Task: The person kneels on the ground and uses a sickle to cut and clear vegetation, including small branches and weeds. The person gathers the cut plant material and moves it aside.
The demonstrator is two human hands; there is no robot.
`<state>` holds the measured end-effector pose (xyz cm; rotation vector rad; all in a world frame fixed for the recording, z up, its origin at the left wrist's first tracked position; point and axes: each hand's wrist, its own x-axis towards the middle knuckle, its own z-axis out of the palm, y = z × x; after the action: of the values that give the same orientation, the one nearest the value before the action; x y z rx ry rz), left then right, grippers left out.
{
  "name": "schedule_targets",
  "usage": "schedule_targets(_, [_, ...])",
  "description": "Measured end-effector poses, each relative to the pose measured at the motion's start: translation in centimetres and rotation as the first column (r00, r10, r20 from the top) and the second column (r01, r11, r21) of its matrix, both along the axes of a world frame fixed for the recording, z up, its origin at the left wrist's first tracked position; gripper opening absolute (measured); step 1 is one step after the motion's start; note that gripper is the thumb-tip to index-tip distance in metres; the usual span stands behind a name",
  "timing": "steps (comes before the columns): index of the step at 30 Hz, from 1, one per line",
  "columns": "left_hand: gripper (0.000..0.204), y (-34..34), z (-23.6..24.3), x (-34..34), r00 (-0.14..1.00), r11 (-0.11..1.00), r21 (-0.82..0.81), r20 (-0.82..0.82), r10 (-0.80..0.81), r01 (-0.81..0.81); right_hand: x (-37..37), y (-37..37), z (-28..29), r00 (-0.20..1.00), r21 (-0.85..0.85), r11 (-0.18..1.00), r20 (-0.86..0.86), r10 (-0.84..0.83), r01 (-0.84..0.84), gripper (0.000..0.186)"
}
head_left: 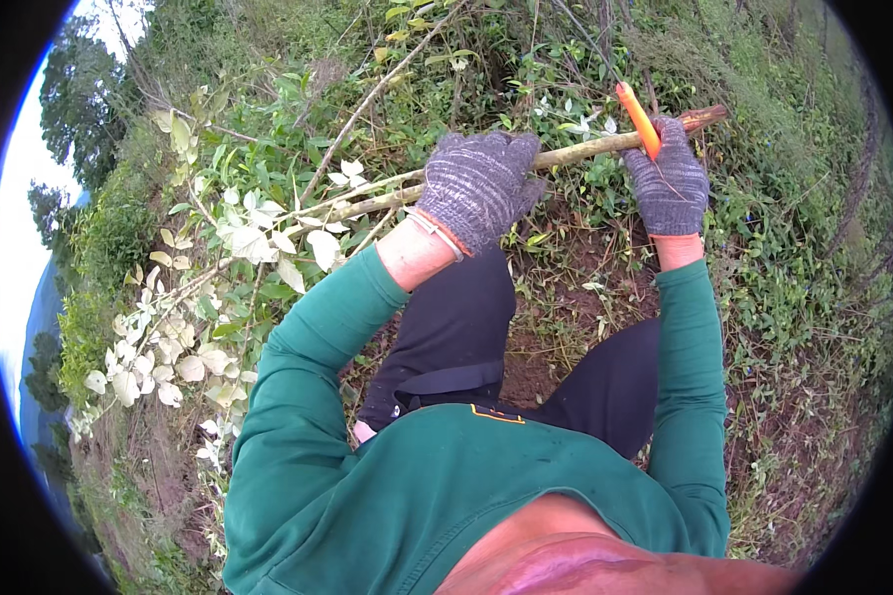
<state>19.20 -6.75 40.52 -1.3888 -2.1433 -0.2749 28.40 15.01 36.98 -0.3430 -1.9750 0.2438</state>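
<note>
My left hand (476, 188), in a grey speckled knit glove, is closed round a pale, thin cut branch (585, 149). Leafy stems (268, 238) with whitish and green leaves trail from it toward the lower left. My right hand (665, 174), gloved the same way, grips the branch near its reddish-brown right end. An orange tool handle (637, 114) crosses the branch at the fingers of my right hand, angled up to the left; whether that hand holds it too I cannot tell.
I am on a weedy slope with green undergrowth (784, 297) and reddish soil (585, 278) between and beyond my dark-trousered legs (446, 317). Thin bare stems (387, 79) rise ahead. Trees (74, 119), sky and a distant hill show at the left rim.
</note>
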Motion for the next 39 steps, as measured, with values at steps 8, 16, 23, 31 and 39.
schedule_targets(8, [0.019, 0.3, 3.8, -1.4, 0.996, 0.997, -0.013, -0.055, 0.069, -0.07, 2.2, -2.5, 1.5, 0.798, -0.418, 0.755, -0.56, 0.223, -0.505, 0.034])
schedule_targets(16, [0.017, -8.4, 11.1, -1.0, 0.985, 0.938, 0.325, -0.158, -0.074, 0.123, -3.6, -5.5, 0.0, 0.801, -0.825, 0.233, -0.367, 0.473, -0.516, 0.021])
schedule_targets(23, [0.022, -2.0, 7.3, 3.5, 0.977, 0.977, 0.099, -0.119, -0.175, 0.187, -18.2, -6.6, -9.9, 0.753, 0.093, 0.748, 0.027, 0.657, -0.657, 0.032])
schedule_targets(31, [0.033, -8.6, 17.8, -3.6, 0.904, 0.872, 0.239, 0.12, 0.41, -0.427, -6.4, -8.7, -6.5, 0.739, -0.272, 0.905, 0.524, 0.423, -0.326, 0.037])
schedule_targets(39, [0.021, -14.1, 19.6, -5.3, 0.966, 0.678, 0.726, 0.241, -0.092, -0.117, -0.3, -9.7, -7.4, 0.722, -0.324, 0.873, 0.494, 0.485, -0.365, 0.037])
